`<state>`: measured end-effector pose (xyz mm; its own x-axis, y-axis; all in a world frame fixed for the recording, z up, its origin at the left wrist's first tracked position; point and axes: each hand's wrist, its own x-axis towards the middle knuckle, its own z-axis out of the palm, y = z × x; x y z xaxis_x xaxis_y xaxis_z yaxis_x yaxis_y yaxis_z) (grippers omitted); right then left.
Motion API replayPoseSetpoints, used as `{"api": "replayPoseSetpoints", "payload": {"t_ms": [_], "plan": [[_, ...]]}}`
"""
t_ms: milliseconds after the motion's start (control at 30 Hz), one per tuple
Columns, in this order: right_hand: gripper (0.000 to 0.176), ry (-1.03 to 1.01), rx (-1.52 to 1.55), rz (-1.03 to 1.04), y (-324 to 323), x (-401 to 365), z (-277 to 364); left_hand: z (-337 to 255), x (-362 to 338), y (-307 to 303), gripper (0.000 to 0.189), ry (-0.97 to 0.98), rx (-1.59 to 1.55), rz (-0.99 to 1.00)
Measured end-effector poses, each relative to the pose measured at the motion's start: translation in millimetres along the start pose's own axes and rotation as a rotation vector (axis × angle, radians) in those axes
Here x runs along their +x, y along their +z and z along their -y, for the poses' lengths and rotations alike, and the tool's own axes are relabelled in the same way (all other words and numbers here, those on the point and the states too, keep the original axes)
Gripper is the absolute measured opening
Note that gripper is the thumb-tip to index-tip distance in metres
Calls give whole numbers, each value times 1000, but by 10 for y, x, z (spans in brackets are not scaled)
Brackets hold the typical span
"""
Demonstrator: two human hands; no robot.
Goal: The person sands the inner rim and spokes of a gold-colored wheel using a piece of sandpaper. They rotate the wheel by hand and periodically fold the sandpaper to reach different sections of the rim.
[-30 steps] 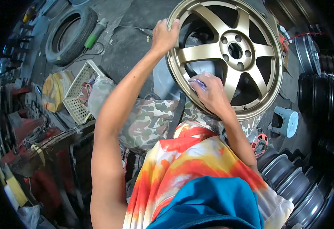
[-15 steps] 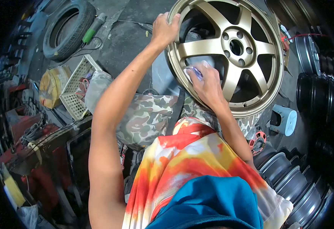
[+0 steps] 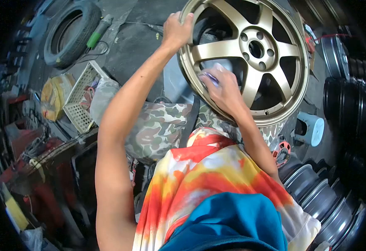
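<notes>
A bronze-gold alloy wheel rim (image 3: 218, 50) with several spokes leans tilted in front of my knees. At the upper left of its outer edge, my left hand (image 3: 177, 31) is closed round the lip. My right hand (image 3: 224, 90) is closed on a small purple-and-white pad (image 3: 210, 78), at the inner side of the lip on the lower left. The pad is mostly covered by my fingers, and its exact kind cannot be made out. Camouflage trousers (image 3: 162, 125) cover my legs below the wheel.
On the left lie a tyre (image 3: 57, 54), a green power tool (image 3: 96, 37), a cream plastic basket (image 3: 76, 109) and a yellow tape-wrapped roll (image 3: 51, 100). To the right are a light-blue stool (image 3: 314, 130), stacked grey rims (image 3: 316, 194) and dark rims (image 3: 337, 100).
My right hand and the pad have shifted slightly along the lip. The whole view has moved a little; my left hand keeps its hold on the rim.
</notes>
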<state>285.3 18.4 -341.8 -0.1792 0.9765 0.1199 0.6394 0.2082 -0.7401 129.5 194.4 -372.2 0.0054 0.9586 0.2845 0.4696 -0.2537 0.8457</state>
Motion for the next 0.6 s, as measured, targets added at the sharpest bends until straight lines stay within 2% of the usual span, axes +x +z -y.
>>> {"api": "replayPoseSetpoints", "payload": {"t_ms": [33,100,167,200,300,433,467,567,600], "plan": [[17,-25,0,-70,58,31,-24,2,-9,-4,45,-9,-2,15],[17,0,28,-77,43,-14,-12,-20,11,-76,45,-26,9,38],[16,73,47,88,-124,-85,30,-16,39,-63,45,-29,6,53],[17,75,48,93,-141,-79,46,18,53,-41,44,-40,-13,43],[17,9,44,-42,-2,21,48,69,35,-25,44,-47,-40,77],[17,-17,72,-17,-74,-86,27,47,29,-53,45,-1,-38,55],[16,57,80,15,-116,-113,50,38,27,-54,44,-16,-27,47],[17,33,53,-34,26,-24,-22,0,37,-69,44,-72,-51,121],[18,-11,39,-122,89,8,-40,-32,11,-88,44,-80,-59,118]]}}
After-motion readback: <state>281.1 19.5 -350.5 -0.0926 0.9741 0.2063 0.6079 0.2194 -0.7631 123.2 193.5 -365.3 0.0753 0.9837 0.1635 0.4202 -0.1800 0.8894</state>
